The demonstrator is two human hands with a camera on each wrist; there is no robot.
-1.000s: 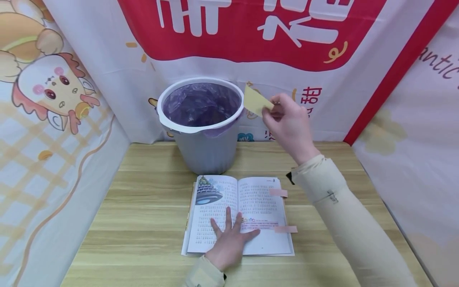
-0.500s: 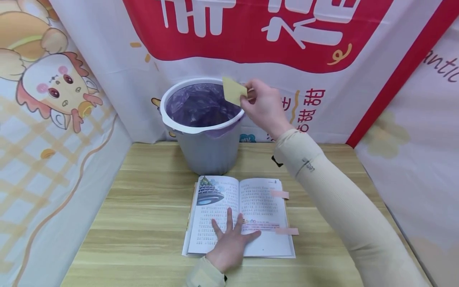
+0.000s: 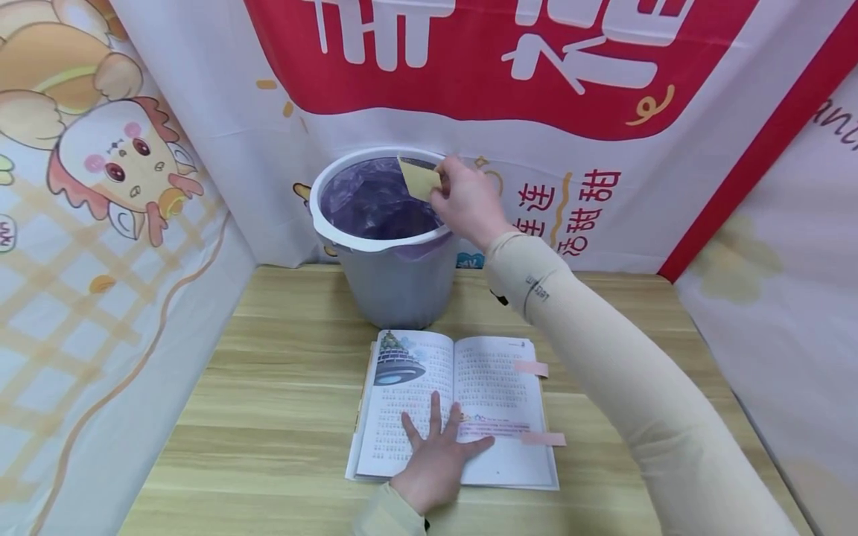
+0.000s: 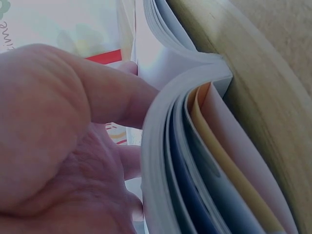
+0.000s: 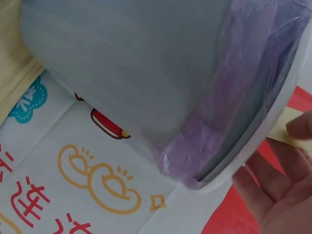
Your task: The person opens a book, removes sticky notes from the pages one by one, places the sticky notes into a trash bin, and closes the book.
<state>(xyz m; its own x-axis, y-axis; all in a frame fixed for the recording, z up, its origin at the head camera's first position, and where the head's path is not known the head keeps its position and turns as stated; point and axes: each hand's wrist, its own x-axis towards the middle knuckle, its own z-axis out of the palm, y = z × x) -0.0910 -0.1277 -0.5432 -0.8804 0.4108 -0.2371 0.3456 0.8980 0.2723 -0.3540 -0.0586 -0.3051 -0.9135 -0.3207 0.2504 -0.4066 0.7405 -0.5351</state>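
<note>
My right hand (image 3: pixel 471 202) pinches a yellow sticky note (image 3: pixel 418 180) over the right side of the opening of a grey trash bin (image 3: pixel 398 286). In the right wrist view, part of the sticky note (image 5: pixel 281 127) shows beyond the bin's pale rim, with the thumb on it. My left hand (image 3: pixel 434 455) rests on an open book (image 3: pixel 492 380), fingers spread straight across the middle of its pages. The left wrist view shows the book's curved page edges (image 4: pixel 158 161) close beside that hand (image 4: pixel 63 131).
A purple liner bag (image 3: pixel 375 197) lines the bin, which stands at the back of the wooden table (image 3: pixel 281 417). Two pink sticky tabs (image 3: pixel 531 368) stick out from the book's right page. A printed cloth (image 3: pixel 570 156) hangs behind the bin, with more cloth at both sides.
My right hand has moved left with the sticky note, from beside the bin to over its opening. My left hand stays on the book. The whole view has shifted slightly.
</note>
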